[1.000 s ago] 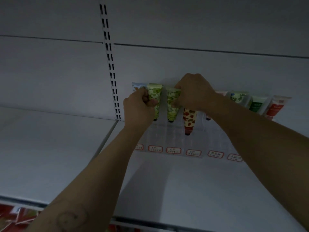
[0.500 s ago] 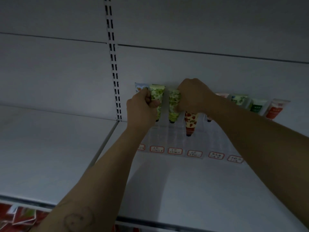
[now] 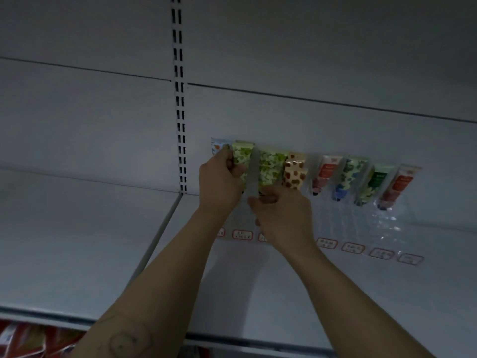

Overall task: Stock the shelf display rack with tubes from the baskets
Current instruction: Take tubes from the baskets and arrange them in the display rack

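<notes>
A clear plastic display rack (image 3: 384,223) stands at the back of a white shelf and holds a row of upright patterned tubes. My left hand (image 3: 220,182) grips the green-leaf tube (image 3: 242,156) second from the left. My right hand (image 3: 282,215) sits lower, its curled fingertips pinching the bottom end of the neighbouring green-leaf tube (image 3: 271,166). Beside that one is a strawberry-print tube (image 3: 294,174). Further right stand a red tube (image 3: 326,173), a blue-and-green tube (image 3: 348,177), a dark green tube (image 3: 374,184) and another red tube (image 3: 398,184). A pale blue tube (image 3: 216,146) peeks out behind my left hand.
Red-framed price labels (image 3: 327,243) line the rack's front edge. A slotted upright (image 3: 180,112) runs up the white back panel. The white shelf board (image 3: 77,241) extends left and toward me. Red packets (image 3: 23,339) show on the shelf below, bottom left.
My right hand has dropped from the tops of the tubes to the bottom of the second green-leaf tube, uncovering the strawberry-print tube. My left hand stays on the first green-leaf tube.
</notes>
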### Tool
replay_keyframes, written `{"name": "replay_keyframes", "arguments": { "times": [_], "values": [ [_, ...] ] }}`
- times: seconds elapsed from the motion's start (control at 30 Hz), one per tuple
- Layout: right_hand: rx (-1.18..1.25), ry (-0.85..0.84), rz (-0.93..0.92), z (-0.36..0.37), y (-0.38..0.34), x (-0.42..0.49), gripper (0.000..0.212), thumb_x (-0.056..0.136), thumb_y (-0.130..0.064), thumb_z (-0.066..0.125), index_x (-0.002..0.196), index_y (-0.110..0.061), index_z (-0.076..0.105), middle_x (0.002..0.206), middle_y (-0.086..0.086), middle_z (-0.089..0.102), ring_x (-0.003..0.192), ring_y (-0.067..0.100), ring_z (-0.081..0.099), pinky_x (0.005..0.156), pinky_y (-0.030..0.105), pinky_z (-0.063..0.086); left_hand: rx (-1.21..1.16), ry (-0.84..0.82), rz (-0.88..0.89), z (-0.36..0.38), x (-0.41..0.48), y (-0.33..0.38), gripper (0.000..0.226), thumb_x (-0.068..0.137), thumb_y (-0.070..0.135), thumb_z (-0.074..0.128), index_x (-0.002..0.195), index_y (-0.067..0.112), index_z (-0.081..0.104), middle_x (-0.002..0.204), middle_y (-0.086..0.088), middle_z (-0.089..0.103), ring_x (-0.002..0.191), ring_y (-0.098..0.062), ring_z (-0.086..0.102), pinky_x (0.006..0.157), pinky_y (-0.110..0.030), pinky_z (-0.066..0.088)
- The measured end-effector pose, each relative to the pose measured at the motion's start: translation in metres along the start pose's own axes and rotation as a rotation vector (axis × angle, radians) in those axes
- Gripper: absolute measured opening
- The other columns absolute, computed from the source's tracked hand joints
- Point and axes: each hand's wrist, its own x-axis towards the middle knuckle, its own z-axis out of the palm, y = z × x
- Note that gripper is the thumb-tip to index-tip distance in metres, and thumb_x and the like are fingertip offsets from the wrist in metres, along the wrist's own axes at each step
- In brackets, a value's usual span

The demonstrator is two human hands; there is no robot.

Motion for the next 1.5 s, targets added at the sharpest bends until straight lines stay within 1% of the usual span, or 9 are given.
{"name": "replay_keyframes", "arguments": {
  "times": [0.07, 0.13, 0.2, 0.33, 0.47, 0.6, 0.8, 1.17, 1.5],
  "values": [
    [-0.08, 0.114, 0.039, 0.008, 0.003, 0.01, 0.035, 0.091, -0.03, 0.061, 0.117, -0.007, 0.061, 0.102, 0.009, 0.068, 0.085, 0.025, 0.064, 0.067, 0.028, 0.049, 0.001, -0.017, -0.003, -0.002, -0.001, 0.001, 0.031, 0.091, 0.012, 0.061, 0.073, 0.01, 0.036, 0.06, -0.001, 0.032, 0.052, -0.012, 0.026, 0.06, -0.023, 0.01],
    [-0.154, 0.176, 0.033, 0.013, 0.003, 0.015, 0.037, 0.093, -0.032, 0.057, 0.12, -0.006, 0.058, 0.1, 0.009, 0.067, 0.083, 0.023, 0.061, 0.055, 0.026, 0.037, 0.008, -0.025, 0.017, -0.003, -0.001, 0.002, 0.033, 0.09, 0.012, 0.062, 0.071, 0.013, 0.035, 0.059, 0.002, 0.031, 0.051, -0.01, 0.027, 0.059, -0.028, 0.013],
    [-0.174, 0.2, 0.037, 0.019, 0.0, 0.019, 0.033, 0.093, -0.033, 0.056, 0.116, -0.008, 0.058, 0.1, 0.009, 0.066, 0.086, 0.024, 0.063, 0.056, 0.024, 0.032, -0.005, -0.029, 0.04, -0.004, -0.001, 0.003, 0.039, 0.088, 0.01, 0.063, 0.066, 0.019, 0.032, 0.058, 0.005, 0.032, 0.05, -0.007, 0.029, 0.051, -0.025, 0.026],
    [-0.172, 0.236, 0.113, 0.024, -0.005, 0.03, 0.036, 0.093, -0.036, 0.057, 0.113, -0.006, 0.056, 0.106, 0.012, 0.065, 0.097, 0.03, 0.062, 0.062, 0.026, 0.034, -0.022, -0.04, 0.027, -0.005, 0.0, 0.004, 0.035, 0.088, 0.012, 0.065, 0.071, 0.014, 0.035, 0.058, 0.005, 0.032, 0.051, -0.008, 0.029, 0.054, -0.028, 0.025],
    [-0.245, 0.225, 0.129, 0.025, -0.004, 0.038, 0.039, 0.093, -0.039, 0.057, 0.111, -0.004, 0.055, 0.109, 0.014, 0.064, 0.1, 0.03, 0.062, 0.066, 0.03, 0.041, -0.027, -0.049, 0.036, -0.007, 0.0, 0.003, 0.031, 0.087, 0.013, 0.066, 0.074, 0.012, 0.039, 0.058, 0.007, 0.035, 0.051, -0.005, 0.033, 0.051, -0.01, 0.031],
    [-0.262, 0.225, 0.126, 0.027, -0.001, 0.042, 0.039, 0.093, -0.04, 0.057, 0.111, -0.005, 0.055, 0.105, 0.014, 0.065, 0.095, 0.032, 0.063, 0.063, 0.03, 0.039, -0.033, -0.049, 0.042, -0.009, 0.002, 0.001, 0.026, 0.087, 0.013, 0.067, 0.074, 0.012, 0.044, 0.056, 0.01, 0.038, 0.05, -0.001, 0.039, 0.05, -0.006, 0.032],
    [-0.195, 0.26, 0.056, 0.028, 0.011, 0.047, 0.038, 0.092, -0.027, 0.06, 0.122, -0.004, 0.057, 0.101, 0.016, 0.066, 0.092, 0.034, 0.062, 0.062, 0.029, 0.038, -0.001, -0.054, 0.05, -0.009, 0.006, 0.0, 0.023, 0.088, 0.013, 0.065, 0.074, 0.01, 0.046, 0.058, 0.01, 0.04, 0.051, -0.003, 0.037, 0.051, -0.007, 0.034],
    [-0.367, 0.158, 0.041, 0.017, 0.006, 0.057, 0.021, 0.091, -0.018, 0.06, 0.1, 0.0, 0.066, 0.098, 0.018, 0.068, 0.093, 0.033, 0.065, 0.062, 0.03, 0.039, 0.027, -0.062, 0.062, -0.006, 0.009, -0.003, 0.038, 0.089, 0.013, 0.064, 0.066, 0.02, 0.034, 0.055, 0.006, 0.036, 0.05, -0.005, 0.031, 0.05, -0.008, 0.031],
    [-0.469, 0.143, 0.102, 0.016, 0.001, 0.061, 0.015, 0.091, -0.01, 0.059, 0.098, 0.0, 0.067, 0.098, 0.017, 0.068, 0.092, 0.031, 0.065, 0.059, 0.028, 0.038, -0.042, -0.065, 0.066, -0.007, 0.008, -0.003, 0.049, 0.088, 0.011, 0.064, 0.062, 0.03, 0.027, 0.054, 0.007, 0.034, 0.049, -0.005, 0.03, 0.047, -0.009, 0.029]
  ]
}}
